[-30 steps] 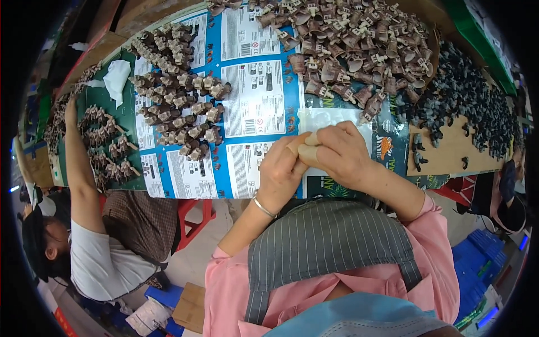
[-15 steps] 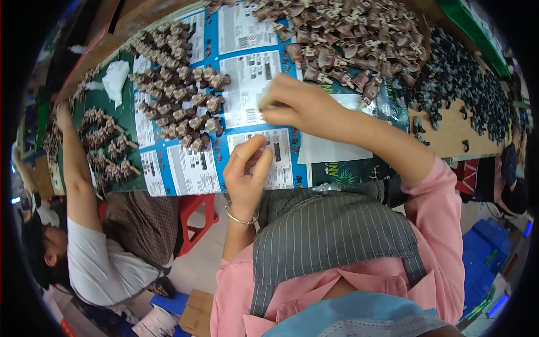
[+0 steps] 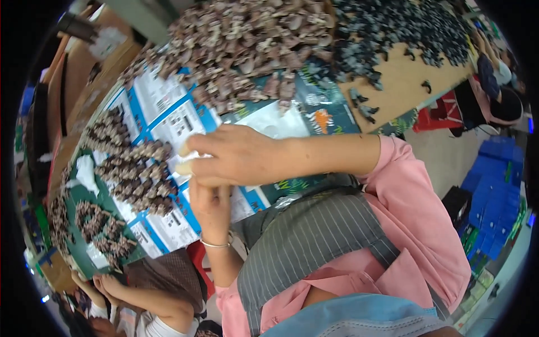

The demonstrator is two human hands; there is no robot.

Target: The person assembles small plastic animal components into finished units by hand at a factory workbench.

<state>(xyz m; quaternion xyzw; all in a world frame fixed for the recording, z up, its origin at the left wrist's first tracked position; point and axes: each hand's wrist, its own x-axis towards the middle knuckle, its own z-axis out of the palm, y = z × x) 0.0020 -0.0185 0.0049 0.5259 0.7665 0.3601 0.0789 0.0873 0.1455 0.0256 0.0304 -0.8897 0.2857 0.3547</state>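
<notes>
My right hand [image 3: 236,154] reaches across to the left and overlaps my left hand [image 3: 210,208] above the printed sheets. Pale covers sit on the right thumb and fingertip, which are bent toward each other. Behind them the left fingers are curled and partly hidden, with a bangle at that wrist. Anything held between the hands is too small or covered to make out. Just left of them, small brown-and-cream figure pieces [image 3: 140,177] stand in rows on blue-and-white printed sheets [image 3: 178,124]. Beyond my right hand spreads a heap of loose brown moulded parts [image 3: 247,48].
Black and grey small parts [image 3: 398,33] cover a tan board [image 3: 401,76] at the far right. A translucent sheet [image 3: 269,121] lies near my right wrist. Another person's hands [image 3: 106,286] are at lower left, by clustered brown pieces [image 3: 104,227] and a crumpled white wad [image 3: 86,174].
The view has turned, so the table appears swung round. My right hand has come down and left to meet my left hand. The other person's hands have drawn together near the table edge.
</notes>
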